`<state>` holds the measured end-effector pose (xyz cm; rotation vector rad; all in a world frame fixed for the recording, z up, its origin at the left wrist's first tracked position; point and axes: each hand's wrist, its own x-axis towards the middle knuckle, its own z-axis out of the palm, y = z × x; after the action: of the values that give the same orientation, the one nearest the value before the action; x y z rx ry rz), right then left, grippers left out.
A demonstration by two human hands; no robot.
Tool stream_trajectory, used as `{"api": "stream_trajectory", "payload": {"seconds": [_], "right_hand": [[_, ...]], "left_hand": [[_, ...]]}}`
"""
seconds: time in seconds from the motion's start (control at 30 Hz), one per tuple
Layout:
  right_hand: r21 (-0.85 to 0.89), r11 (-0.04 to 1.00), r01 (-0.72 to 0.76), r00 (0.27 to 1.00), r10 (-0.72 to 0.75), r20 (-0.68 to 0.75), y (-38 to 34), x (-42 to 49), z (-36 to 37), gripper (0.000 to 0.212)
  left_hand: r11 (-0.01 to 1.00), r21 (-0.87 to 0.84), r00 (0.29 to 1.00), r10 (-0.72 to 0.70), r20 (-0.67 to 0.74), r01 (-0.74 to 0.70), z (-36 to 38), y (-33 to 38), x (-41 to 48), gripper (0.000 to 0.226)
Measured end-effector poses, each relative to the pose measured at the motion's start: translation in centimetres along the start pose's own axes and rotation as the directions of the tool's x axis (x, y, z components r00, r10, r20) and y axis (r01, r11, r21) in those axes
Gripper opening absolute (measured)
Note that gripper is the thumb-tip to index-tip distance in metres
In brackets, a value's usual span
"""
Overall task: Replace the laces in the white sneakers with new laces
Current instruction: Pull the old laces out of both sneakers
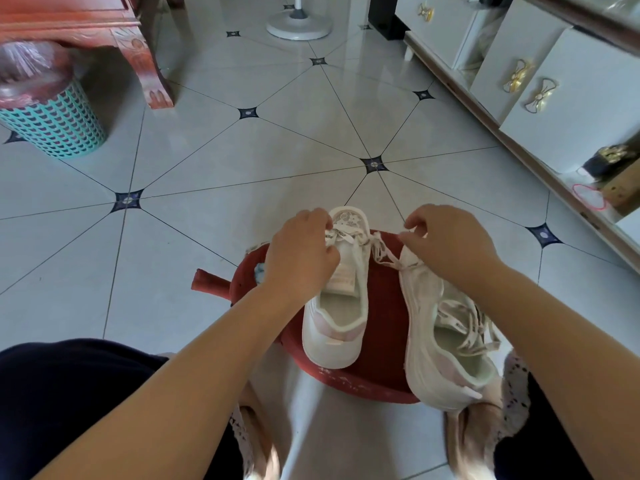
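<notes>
Head: lace (346, 235) between left grip (301, 251), right grip (446, 240)

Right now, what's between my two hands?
The head view shows the upright sneaker's toe and a lace running from it toward the right hand.

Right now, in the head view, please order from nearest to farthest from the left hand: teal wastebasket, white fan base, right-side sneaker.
1. The right-side sneaker, on the red stool, just right of the left hand.
2. The teal wastebasket, on the floor at far left.
3. The white fan base, far ahead, at the top.
</notes>
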<state>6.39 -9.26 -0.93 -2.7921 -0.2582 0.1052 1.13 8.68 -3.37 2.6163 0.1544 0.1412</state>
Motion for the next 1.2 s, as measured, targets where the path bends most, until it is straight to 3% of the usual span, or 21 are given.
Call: {"api": "stream_trajectory", "payload": {"seconds": [0.1, 0.2, 0.33, 0.5, 0.57, 0.63, 0.7, 0.77, 0.83, 0.93, 1.0, 1.07, 1.2], "right_hand": [[0.151, 0.988, 0.033, 0.991, -0.052, 0.122, -1.5, -1.4, 1.0, 0.023], [0.209, 0.975, 0.080, 0.968, -0.126, 0.216, -2.7, -2.5, 2.5, 0.033], [0.156, 0.981, 0.118, 0.977, -0.143, 0.157, -2.8, -2.8, 3.3, 0.025], [0.197, 0.975, 0.100, 0.987, -0.123, 0.107, -2.5, -3.1, 3.2, 0.012], [0.232, 0.971, 0.050, 0.991, -0.076, 0.106, -2.2, -3.1, 3.3, 0.012], [0.238, 0.971, 0.027, 0.991, -0.056, 0.118, -2.1, -3.2, 3.4, 0.013], [0.247, 0.969, 0.018, 0.992, -0.048, 0.117, -2.1, -3.2, 3.5, 0.014], [0.263, 0.965, 0.015, 0.992, -0.048, 0.117, -2.3, -3.4, 3.5, 0.015], [0.254, 0.967, 0.030, 0.991, -0.062, 0.117, -2.5, -3.3, 3.6, 0.014], [0.244, 0.969, 0.048, 0.991, -0.076, 0.108, -2.5, -3.1, 3.7, 0.014], [0.248, 0.967, 0.055, 0.992, -0.081, 0.097, -2.5, -3.1, 3.8, 0.015], [0.246, 0.968, 0.055, 0.993, -0.078, 0.084, -2.4, -3.2, 3.7, 0.016], [0.237, 0.970, 0.057, 0.996, -0.072, 0.053, -2.4, -3.5, 3.7, 0.015]], "left_hand": [[0.980, 0.148, 0.991, 0.136, -0.010, -0.133, 0.6, 0.5, 0.9, 0.033], [0.956, 0.243, 0.987, 0.156, 0.042, -0.162, 1.4, 0.7, 1.8, 0.032], [0.921, 0.356, 0.988, 0.152, 0.038, -0.156, 2.1, 1.3, 2.7, 0.027], [0.917, 0.367, 0.987, 0.159, 0.025, -0.157, 1.9, 1.5, 3.2, 0.025], [0.959, 0.270, 0.996, 0.089, -0.001, -0.085, 1.5, 1.1, 3.1, 0.021], [0.991, 0.017, 0.991, -0.129, -0.040, 0.130, 0.7, 0.0, 3.2, 0.020], [0.912, -0.220, 0.931, -0.363, -0.033, 0.347, -0.2, -1.7, 3.5, 0.020], [0.864, -0.244, 0.889, -0.457, -0.017, 0.439, -0.6, -3.1, 3.4, 0.014], [0.912, -0.138, 0.917, -0.395, -0.049, 0.385, -0.3, -3.3, 3.1, 0.010], [0.997, 0.038, 0.996, -0.057, -0.071, 0.060, 0.4, -1.0, 2.4, 0.022], [0.970, 0.206, 0.991, 0.136, -0.018, -0.129, 0.7, 0.7, 2.0, 0.024], [0.935, 0.302, 0.982, 0.184, 0.044, -0.189, 1.0, 1.1, 2.2, 0.021], [0.927, 0.324, 0.982, 0.180, 0.063, -0.191, 1.4, 0.7, 2.5, 0.022]]}}
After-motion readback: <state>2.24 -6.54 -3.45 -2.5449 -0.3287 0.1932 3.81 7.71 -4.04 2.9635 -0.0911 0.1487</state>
